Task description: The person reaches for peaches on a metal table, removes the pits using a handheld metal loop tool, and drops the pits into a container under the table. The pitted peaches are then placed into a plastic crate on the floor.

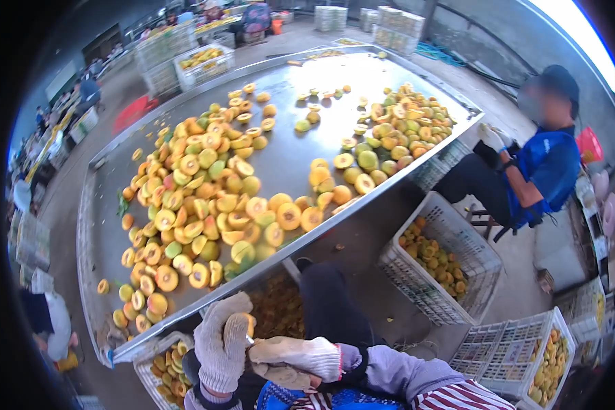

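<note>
In a grey-white knitted glove, my left hand is closed around a peach half, with only its orange edge showing past the fingers. My right hand, also gloved, is closed close beside it. A small pale, shiny tip shows between the two hands; the rest of whatever my right hand holds is hidden. Both hands are just off the near edge of a metal table. A large heap of halved peaches lies on it, many with cut faces up. A smaller heap of peaches lies farther right.
A crate of peach pieces stands beside my left arm. To my right are a white crate partly filled with peaches and another crate. A co-worker in a blue shirt sits at the table's right side. Stacked crates stand behind.
</note>
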`<state>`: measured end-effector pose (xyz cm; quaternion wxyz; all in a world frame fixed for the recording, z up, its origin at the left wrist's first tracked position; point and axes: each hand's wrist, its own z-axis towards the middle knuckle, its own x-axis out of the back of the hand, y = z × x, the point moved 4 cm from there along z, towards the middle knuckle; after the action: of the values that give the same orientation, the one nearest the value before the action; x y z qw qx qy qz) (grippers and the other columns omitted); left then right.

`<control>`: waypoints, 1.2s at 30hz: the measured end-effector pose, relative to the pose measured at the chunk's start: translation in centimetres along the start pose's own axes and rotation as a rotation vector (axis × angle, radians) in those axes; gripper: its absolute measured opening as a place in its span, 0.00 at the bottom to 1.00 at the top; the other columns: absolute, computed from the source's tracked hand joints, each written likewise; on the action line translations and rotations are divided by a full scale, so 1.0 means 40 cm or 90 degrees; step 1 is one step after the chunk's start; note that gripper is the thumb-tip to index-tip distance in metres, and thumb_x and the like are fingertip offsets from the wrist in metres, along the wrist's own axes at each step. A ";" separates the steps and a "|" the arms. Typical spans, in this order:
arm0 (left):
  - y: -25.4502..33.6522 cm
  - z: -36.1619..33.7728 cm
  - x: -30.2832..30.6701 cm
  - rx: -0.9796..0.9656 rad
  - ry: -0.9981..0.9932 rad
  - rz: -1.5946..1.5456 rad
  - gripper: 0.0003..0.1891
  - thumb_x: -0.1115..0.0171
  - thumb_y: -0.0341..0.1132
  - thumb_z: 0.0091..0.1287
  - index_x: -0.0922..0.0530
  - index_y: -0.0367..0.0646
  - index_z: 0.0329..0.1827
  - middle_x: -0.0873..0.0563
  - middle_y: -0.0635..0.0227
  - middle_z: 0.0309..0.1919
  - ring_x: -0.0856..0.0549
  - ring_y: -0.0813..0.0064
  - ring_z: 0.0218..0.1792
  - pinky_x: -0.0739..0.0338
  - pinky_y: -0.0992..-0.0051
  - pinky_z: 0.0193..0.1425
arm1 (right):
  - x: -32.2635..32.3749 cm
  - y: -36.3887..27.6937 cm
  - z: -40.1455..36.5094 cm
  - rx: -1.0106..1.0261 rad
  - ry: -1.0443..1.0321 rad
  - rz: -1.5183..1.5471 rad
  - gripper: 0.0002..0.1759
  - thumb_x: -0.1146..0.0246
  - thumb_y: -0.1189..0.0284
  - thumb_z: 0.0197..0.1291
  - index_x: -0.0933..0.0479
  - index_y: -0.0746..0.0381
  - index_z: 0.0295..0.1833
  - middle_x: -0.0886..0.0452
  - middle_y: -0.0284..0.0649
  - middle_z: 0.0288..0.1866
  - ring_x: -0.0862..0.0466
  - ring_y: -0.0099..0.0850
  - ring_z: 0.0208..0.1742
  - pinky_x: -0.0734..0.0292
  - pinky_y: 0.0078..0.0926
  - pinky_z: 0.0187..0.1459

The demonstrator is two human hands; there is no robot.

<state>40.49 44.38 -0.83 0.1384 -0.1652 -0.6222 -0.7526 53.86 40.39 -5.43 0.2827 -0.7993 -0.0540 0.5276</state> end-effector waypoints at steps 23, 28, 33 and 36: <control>-0.025 -0.011 0.002 -0.022 -0.088 -0.096 0.17 0.42 0.40 0.74 0.15 0.33 0.50 0.11 0.54 0.46 0.11 0.62 0.46 0.18 0.67 0.52 | -0.004 0.054 0.010 -0.042 -0.075 0.256 0.17 0.50 0.62 0.80 0.29 0.64 0.40 0.35 0.28 0.14 0.38 0.19 0.06 0.40 0.17 0.10; -0.040 -0.027 0.003 -0.059 -0.099 -0.129 0.20 0.41 0.45 0.75 0.16 0.32 0.52 0.12 0.52 0.45 0.11 0.64 0.45 0.17 0.66 0.51 | -0.014 0.067 0.018 -0.031 -0.151 0.349 0.19 0.50 0.60 0.80 0.29 0.63 0.40 0.35 0.27 0.13 0.37 0.19 0.07 0.39 0.16 0.11; -0.066 -0.058 -0.022 -0.059 0.010 -0.445 0.25 0.40 0.50 0.75 0.20 0.32 0.56 0.13 0.49 0.42 0.11 0.56 0.41 0.16 0.60 0.48 | -0.020 0.067 0.019 -0.073 -0.099 0.328 0.18 0.49 0.59 0.78 0.28 0.63 0.40 0.35 0.28 0.14 0.37 0.19 0.08 0.40 0.16 0.11; -0.086 -0.055 -0.046 0.126 0.025 -0.612 0.29 0.41 0.55 0.74 0.22 0.30 0.56 0.13 0.48 0.44 0.11 0.59 0.41 0.14 0.63 0.47 | -0.012 0.063 0.032 -0.060 -0.109 0.367 0.18 0.48 0.59 0.77 0.28 0.63 0.40 0.35 0.29 0.15 0.38 0.20 0.08 0.41 0.18 0.11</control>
<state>40.57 42.87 -5.06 -0.1978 0.1688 -0.6937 -0.6717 52.00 38.61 -6.66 0.0786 -0.7464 0.1270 0.6485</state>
